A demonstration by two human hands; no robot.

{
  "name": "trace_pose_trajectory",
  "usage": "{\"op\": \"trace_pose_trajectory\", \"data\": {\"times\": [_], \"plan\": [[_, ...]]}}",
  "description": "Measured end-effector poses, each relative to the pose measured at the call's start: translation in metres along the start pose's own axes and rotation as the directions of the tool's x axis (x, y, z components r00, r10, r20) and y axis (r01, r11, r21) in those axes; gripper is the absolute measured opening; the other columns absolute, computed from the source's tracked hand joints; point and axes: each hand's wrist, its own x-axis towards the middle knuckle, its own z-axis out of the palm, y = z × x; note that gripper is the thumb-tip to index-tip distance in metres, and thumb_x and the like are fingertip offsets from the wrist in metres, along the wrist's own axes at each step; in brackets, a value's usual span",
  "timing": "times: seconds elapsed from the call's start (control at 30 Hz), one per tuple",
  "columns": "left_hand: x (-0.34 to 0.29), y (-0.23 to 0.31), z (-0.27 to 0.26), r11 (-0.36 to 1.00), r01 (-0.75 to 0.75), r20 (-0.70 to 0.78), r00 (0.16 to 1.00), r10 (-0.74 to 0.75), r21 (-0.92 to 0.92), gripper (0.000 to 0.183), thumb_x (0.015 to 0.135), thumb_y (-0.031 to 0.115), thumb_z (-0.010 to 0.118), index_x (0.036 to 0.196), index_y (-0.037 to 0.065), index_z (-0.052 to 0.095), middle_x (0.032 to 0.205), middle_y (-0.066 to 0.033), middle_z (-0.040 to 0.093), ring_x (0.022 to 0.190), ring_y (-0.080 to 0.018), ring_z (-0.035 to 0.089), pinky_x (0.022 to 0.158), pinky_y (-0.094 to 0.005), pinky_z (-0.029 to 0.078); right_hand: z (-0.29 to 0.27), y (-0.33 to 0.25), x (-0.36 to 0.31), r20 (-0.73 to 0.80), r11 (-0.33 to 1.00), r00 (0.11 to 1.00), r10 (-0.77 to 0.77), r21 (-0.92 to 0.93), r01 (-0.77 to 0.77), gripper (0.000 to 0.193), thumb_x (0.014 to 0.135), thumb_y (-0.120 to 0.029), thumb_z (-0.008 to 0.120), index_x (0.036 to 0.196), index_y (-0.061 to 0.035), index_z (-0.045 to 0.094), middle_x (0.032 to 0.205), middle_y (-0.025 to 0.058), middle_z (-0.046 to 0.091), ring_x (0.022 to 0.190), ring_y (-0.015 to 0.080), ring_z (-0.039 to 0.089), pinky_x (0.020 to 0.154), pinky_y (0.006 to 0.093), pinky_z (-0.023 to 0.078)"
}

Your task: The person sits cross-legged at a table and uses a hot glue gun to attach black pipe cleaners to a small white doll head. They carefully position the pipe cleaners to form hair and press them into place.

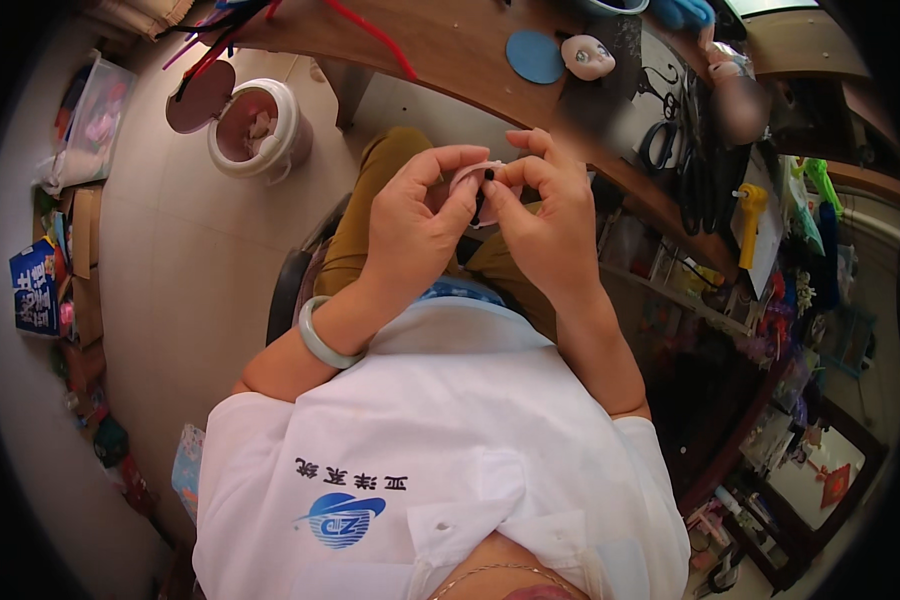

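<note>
Above my lap, both hands grip a small pale pink, curved, shell-like piece [467, 176]; its exact kind is hard to make out. A small black bit [488, 175] shows against it between my thumbs. My left hand [415, 212], on the arm with a pale bangle [322, 335], pinches its left side between thumb and fingers. On the other side, my right hand [552, 215] has thumb and index finger closed at the black bit, other fingers bent above. My fingers hide much of the piece.
The wooden table [450, 70] ahead bears a doll head [588, 57], a blue disc [534, 57], scissors [658, 145] and red fuzzy stems [375, 35]. A yellow glue gun [750, 220] is at the right. An open-lidded bin [288, 130] stands on the floor at left.
</note>
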Motion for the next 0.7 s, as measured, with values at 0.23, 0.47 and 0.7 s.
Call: {"op": "trace_pose_trajectory", "data": {"times": [0.23,0.47,0.7], "plan": [[-0.002,-0.018,0.002,0.928,-0.37,-0.017,0.929,0.371,0.046,0.017,0.089,-0.009,0.051,0.104,-0.001,0.051,0.113,-0.0151,0.056,0.105,-0.0244,0.061,0.088,-0.029,0.053,0.006,-0.008,0.002,-0.08,0.995,0.993,-0.091,-0.058,0.087,0.003,0.072,-0.005,0.065,0.075,-0.0037,0.064,0.112,0.0171,0.059,0.116,0.0367,0.048,0.094,0.047,0.033],[0.003,-0.015,-0.006,0.643,-0.692,0.083,0.699,0.71,0.328,0.022,0.078,-0.011,0.065,0.094,0.0,0.053,0.109,-0.0172,0.058,0.102,-0.0319,0.064,0.078,-0.0302,0.056,0.007,-0.009,-0.004,-0.154,0.975,0.973,-0.172,0.111,0.19,0.008,0.071,0.001,0.066,0.077,-0.0019,0.063,0.122,0.0168,0.057,0.122,0.0366,0.044,0.095,0.042,0.037],[0.004,-0.008,-0.01,0.537,-0.796,0.168,0.592,0.789,0.28,0.024,0.078,-0.011,0.065,0.096,0.0,0.053,0.114,-0.0206,0.056,0.105,-0.0369,0.062,0.084,-0.0343,0.055,0.016,-0.002,-0.016,-0.115,0.771,0.993,-0.008,0.632,0.08,0.01,0.079,0.006,0.064,0.088,0.0015,0.063,0.128,0.0195,0.052,0.12,0.029,0.047,0.096,0.0376,0.04]]}}
